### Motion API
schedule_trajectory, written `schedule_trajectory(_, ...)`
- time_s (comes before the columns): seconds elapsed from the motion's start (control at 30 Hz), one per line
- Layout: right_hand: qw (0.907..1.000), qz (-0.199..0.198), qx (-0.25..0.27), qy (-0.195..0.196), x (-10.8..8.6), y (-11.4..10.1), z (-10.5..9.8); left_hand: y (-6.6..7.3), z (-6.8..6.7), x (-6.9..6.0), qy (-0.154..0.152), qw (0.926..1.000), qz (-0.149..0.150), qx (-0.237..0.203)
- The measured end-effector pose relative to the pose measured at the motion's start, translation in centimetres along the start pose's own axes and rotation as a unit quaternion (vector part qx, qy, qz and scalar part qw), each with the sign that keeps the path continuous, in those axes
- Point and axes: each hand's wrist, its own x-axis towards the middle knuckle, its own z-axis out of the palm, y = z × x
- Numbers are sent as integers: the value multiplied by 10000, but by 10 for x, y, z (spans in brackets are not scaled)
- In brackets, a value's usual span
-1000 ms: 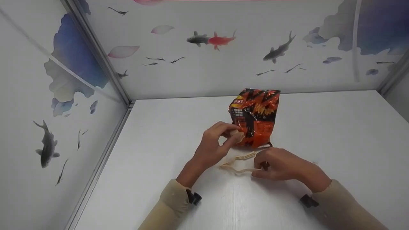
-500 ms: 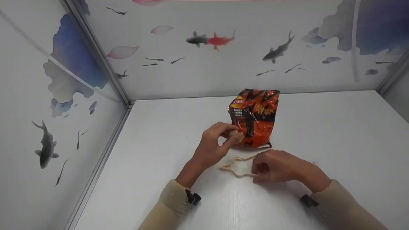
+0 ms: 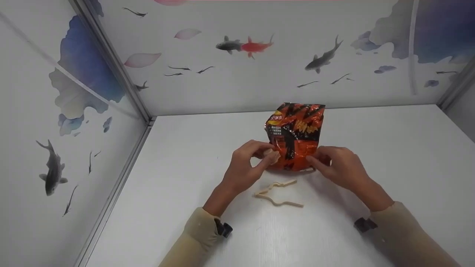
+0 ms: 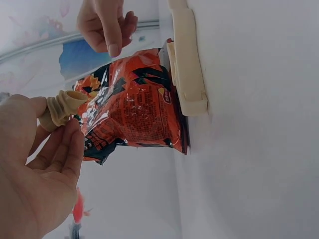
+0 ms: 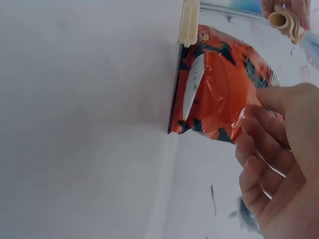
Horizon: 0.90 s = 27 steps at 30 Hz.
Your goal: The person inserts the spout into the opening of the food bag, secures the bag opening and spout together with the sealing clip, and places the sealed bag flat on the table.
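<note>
My left hand (image 3: 243,168) pinches a small beige ridged tube (image 3: 275,157) between thumb and fingers, just left of the red-and-black snack bag (image 3: 302,128). The left wrist view shows the tube's (image 4: 64,107) hollow end. At the bag's lower right is my right hand (image 3: 343,168), thumb and forefinger pointing to its edge; in the right wrist view its fingers (image 5: 251,127) are loosely bent beside the bag (image 5: 222,87). Whether they touch the bag, I cannot tell. A beige forked clip-like piece (image 3: 291,204) lies spread on the table in front of the bag.
The white table (image 3: 185,148) meets a back wall (image 3: 241,89) printed with fish and petals. Another printed wall (image 3: 22,129) stands at the left, joined by a metal corner strip (image 3: 107,48).
My right hand has left the beige forked piece on the table and moved up to the bag's lower right side. The left hand keeps its hold on the tube and has barely shifted.
</note>
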Motion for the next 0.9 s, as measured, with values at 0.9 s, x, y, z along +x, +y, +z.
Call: schedule_trajectory(0.9, 9805, 726, 1734, 573, 4, 5, -3, -5, -1, 0, 255, 9992, -296, 14)
